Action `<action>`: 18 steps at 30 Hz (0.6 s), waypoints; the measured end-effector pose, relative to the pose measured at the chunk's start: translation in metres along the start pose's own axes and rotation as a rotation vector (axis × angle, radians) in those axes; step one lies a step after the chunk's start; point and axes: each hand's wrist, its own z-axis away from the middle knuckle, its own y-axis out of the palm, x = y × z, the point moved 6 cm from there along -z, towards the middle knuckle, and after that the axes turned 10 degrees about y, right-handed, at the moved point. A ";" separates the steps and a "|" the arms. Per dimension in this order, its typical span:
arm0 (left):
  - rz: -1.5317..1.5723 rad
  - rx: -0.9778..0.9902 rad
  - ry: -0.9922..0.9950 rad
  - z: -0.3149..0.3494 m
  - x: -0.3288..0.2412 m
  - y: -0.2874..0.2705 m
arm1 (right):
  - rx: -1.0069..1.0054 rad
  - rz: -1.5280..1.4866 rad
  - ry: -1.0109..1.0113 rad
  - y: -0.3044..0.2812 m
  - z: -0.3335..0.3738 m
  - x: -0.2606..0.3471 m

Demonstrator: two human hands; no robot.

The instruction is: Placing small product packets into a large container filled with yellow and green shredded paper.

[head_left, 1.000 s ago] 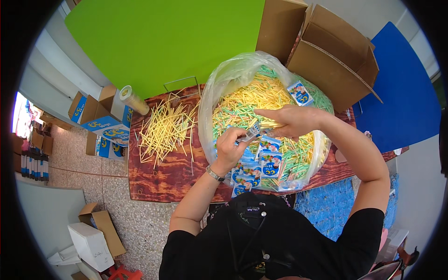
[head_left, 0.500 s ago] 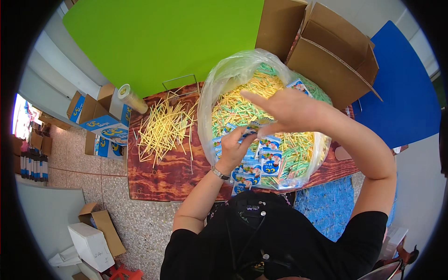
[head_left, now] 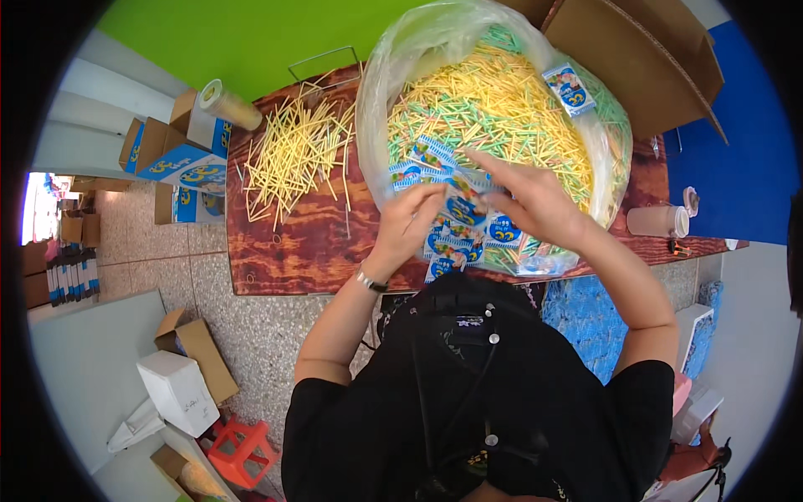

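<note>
A large clear plastic bag lies open, full of thin yellow, green and pinkish sticks. Small blue-and-white packets are piled on the sticks at its near side. My left hand pinches the edge of one blue packet, held up over that pile. Across from it is my right hand, index finger stretched out and thumb apart, close to the packet's right side. Whether the thumb touches the packet, I cannot tell. Another packet rests on the bag's far right part.
Loose yellow sticks are heaped on the reddish wooden table, left of the bag. A clear cylinder stands behind them. Cardboard boxes rise at the far right. A lidded jar is at the table's right.
The whole view has shifted, with the bag and table higher in the picture. My right hand has come lower, beside the held packet, whose face now shows more fully.
</note>
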 end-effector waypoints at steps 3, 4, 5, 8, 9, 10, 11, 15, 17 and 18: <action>-0.138 -0.015 -0.158 0.054 0.018 -0.008 | -0.014 -0.072 -0.070 0.034 0.032 -0.026; -0.233 0.093 -0.167 0.076 0.022 -0.003 | 0.038 -0.063 -0.079 0.047 0.040 -0.030; -0.322 0.206 -0.173 0.093 0.026 0.003 | 0.041 -0.066 -0.081 0.053 0.047 -0.027; -0.381 0.180 -0.160 0.118 0.027 0.018 | 0.179 -0.008 -0.026 0.077 0.061 -0.023; -0.446 0.188 -0.134 0.119 0.025 0.022 | 0.174 0.000 0.006 0.083 0.063 -0.022; -0.447 0.186 -0.133 0.120 0.026 0.027 | 0.169 0.009 0.039 0.088 0.064 -0.023; -0.414 0.145 -0.194 0.121 0.031 0.030 | 0.183 0.158 0.097 0.100 0.069 -0.038; -0.412 0.148 -0.266 0.121 0.042 0.029 | 0.095 0.366 0.173 0.115 0.073 -0.062; -0.404 0.143 -0.242 0.121 0.046 0.031 | 0.056 0.399 0.144 0.118 0.072 -0.066; -0.395 0.138 -0.221 0.120 0.047 0.031 | 0.053 0.399 0.144 0.121 0.072 -0.068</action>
